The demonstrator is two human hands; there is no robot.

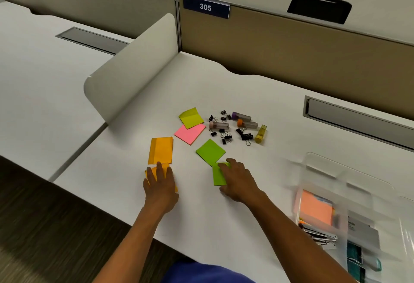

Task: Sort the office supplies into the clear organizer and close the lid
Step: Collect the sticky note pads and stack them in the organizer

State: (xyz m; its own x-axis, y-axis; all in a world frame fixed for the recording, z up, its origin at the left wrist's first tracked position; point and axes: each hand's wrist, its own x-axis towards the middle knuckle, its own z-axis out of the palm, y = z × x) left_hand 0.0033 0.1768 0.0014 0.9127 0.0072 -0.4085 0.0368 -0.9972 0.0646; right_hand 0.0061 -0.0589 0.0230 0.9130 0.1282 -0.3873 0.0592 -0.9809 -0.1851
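Two hands lie on sticky notes on a white surface, with a clear organizer off to the right.

The left hand (160, 181) lies flat, fingers straight, pressing on an orange note pad (149, 176); just beyond its fingertips is a second orange pad (160, 150). The right hand (238, 180) rests with its fingers bent over a green pad (216, 176), whether it actually grips the pad cannot be told. Just past that hand lies another green pad (210, 151). To the right of the right hand, blurred, stands the clear organizer (336, 204) with its lid open. Farther out lie a pink pad (190, 133), a yellow-green pad (191, 117), scattered black binder clips (226, 137) and small tubes (243, 120).
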